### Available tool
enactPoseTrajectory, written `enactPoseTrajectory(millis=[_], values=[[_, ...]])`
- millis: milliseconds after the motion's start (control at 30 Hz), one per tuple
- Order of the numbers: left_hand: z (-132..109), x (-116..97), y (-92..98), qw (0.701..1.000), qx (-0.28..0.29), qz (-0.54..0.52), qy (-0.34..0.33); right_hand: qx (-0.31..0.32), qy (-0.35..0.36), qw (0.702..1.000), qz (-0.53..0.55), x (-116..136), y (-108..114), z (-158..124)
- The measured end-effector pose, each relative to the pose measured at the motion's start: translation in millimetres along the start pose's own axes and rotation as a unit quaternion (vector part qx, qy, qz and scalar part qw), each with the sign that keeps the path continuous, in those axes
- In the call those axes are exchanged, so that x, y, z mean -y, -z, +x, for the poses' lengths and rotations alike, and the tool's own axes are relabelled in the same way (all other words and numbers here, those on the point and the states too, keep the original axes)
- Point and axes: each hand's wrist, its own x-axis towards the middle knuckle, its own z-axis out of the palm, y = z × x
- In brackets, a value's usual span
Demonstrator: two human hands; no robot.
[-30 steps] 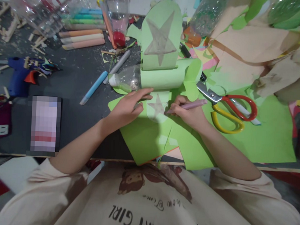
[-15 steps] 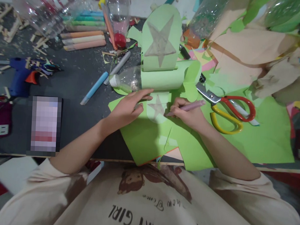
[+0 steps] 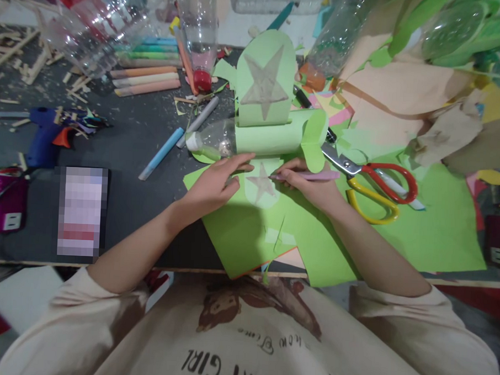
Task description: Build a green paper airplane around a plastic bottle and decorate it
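Note:
A clear bottle (image 3: 214,137) wrapped in pale green paper (image 3: 272,137) lies on its side, its white cap to the left. Above it stands a rounded green flap (image 3: 285,62) with a brownish star (image 3: 264,84); a smaller flap with another star (image 3: 262,183) lies below. My left hand (image 3: 219,180) rests at the left edge of the lower flap, fingers spread, holding nothing. In my right hand (image 3: 300,181) is a pinkish-purple marker (image 3: 323,175), its tip on the right side of the lower star.
Scissors (image 3: 358,173) with red and yellow handles lie to the right on green sheets (image 3: 438,234). Markers (image 3: 147,83), a blue glue gun (image 3: 45,137), a phone (image 3: 81,210) and wood scraps are at the left. Plastic bottles (image 3: 198,36) stand behind.
The marker tip has moved up and slightly left along the lower star, and the marker lies flatter. My left hand stays beside the flap. The whole view has shifted slightly.

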Motion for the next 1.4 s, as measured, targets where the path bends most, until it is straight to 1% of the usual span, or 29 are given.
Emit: enactPoseTrajectory(millis=[133,267,333,467,600,700,833,933,1033,1100,1267,1400], values=[[-0.1,-2.7,0.7,1.000,0.004,0.006,0.012,-0.002,0.010,1.000,-0.027,1.8,-1.4,-1.8],[0.0,-2.4,0.8,1.000,0.007,0.012,0.011,-0.006,-0.025,1.000,-0.010,3.2,-1.4,-0.7],[0.2,-1.5,0.8,1.000,0.008,0.013,0.007,-0.009,-0.030,1.000,0.004,3.0,-0.8,0.8],[0.4,-1.5,1.2,1.000,0.006,0.013,0.008,-0.021,-0.011,1.000,0.011,1.5,-1.2,2.2],[0.1,-2.7,1.7,1.000,0.005,0.014,0.010,-0.020,0.016,0.999,-0.027,2.0,-3.5,-0.7],[0.1,-2.3,1.7,1.000,0.004,0.015,0.007,-0.023,0.000,0.999,-0.038,3.8,-3.7,-2.0],[0.4,-2.4,1.5,1.000,0.003,0.016,0.011,-0.028,-0.027,0.999,-0.011,5.2,-3.0,-0.1],[0.7,-4.2,1.7,1.000,0.002,0.014,0.017,-0.037,-0.016,0.999,-0.004,4.5,-3.0,0.4],[1.0,-5.4,1.7,1.000,0.002,0.014,0.015,-0.027,0.005,0.999,-0.025,3.8,-2.9,-0.8],[1.1,-5.1,1.5,1.000,0.003,0.015,0.014,-0.025,0.006,0.999,-0.033,4.2,-2.5,-1.5],[1.1,-4.2,1.4,1.000,0.003,0.015,0.019,-0.046,-0.023,0.999,-0.007,6.6,-2.5,-0.6],[1.0,-4.7,1.7,1.000,0.006,0.018,0.018,-0.069,-0.011,0.998,0.003,5.2,-4.1,-0.7]])
